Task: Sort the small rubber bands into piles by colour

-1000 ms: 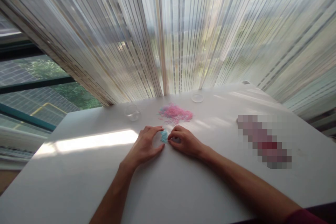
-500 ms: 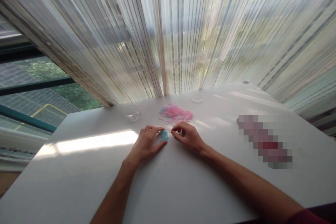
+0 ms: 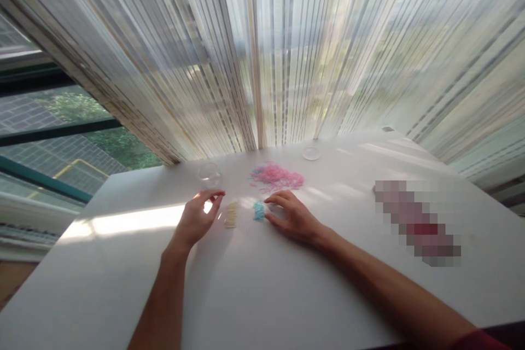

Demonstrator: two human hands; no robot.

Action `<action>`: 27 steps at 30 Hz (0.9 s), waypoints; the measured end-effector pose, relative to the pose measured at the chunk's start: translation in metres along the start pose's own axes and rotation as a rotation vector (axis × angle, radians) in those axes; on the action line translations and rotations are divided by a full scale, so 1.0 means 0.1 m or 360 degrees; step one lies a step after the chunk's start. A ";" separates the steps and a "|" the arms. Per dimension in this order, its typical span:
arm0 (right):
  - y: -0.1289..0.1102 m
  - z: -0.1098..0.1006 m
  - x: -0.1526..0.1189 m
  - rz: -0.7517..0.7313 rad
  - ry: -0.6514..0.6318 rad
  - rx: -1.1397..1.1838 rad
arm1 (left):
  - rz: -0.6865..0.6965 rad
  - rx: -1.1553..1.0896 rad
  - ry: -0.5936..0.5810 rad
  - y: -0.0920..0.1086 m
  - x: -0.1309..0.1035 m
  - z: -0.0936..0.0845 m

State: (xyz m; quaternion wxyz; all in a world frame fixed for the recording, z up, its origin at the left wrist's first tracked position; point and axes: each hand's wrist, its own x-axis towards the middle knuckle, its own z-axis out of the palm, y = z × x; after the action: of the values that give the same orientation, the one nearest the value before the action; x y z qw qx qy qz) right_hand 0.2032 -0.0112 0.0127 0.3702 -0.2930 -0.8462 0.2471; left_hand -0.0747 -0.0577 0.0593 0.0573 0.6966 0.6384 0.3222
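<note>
My left hand is raised a little over the white table, thumb and fingertips brought together in a pinch. Whatever may be between them is too small to make out. Just right of it lies a neat row of small pale yellow pieces. A similar row of light blue pieces sits farther right. My right hand rests at the blue row's right side, thumb and index finger apart, the tips at or very near its edge. Behind the rows is a loose heap of thin pink and blue pieces.
A clear round container stands at the back left, and a clear round lid lies at the back right. A blurred-out long object is on the right of the white table. Striped sheer curtains hang along the far edge.
My left hand has moved left, off the blue row, and closed into a pinch; the yellow row now shows. My right thumb and index finger have parted and come beside the blue row.
</note>
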 end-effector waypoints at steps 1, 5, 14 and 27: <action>0.00 -0.01 0.00 -0.0016 -0.0023 -0.0015 | 0.0014 -0.0002 -0.0004 0.00 0.00 0.01; 0.00 -0.01 0.00 -0.0097 -0.0115 -0.0091 | 0.0038 -0.0007 0.0006 0.01 0.00 0.06; -0.01 0.01 0.18 -0.0241 -0.0303 -0.0170 | 0.0011 0.0015 0.0053 -0.03 -0.01 0.07; 0.04 0.11 0.24 -0.0259 -0.0274 -0.0109 | 0.0018 0.0015 0.0037 -0.04 -0.03 0.06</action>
State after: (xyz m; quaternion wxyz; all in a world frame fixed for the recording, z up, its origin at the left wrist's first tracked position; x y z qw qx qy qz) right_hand 0.1831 0.0054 0.0153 0.3048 -0.2137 -0.9038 0.2114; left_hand -0.0747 -0.0574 0.0519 0.0447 0.6967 0.6367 0.3276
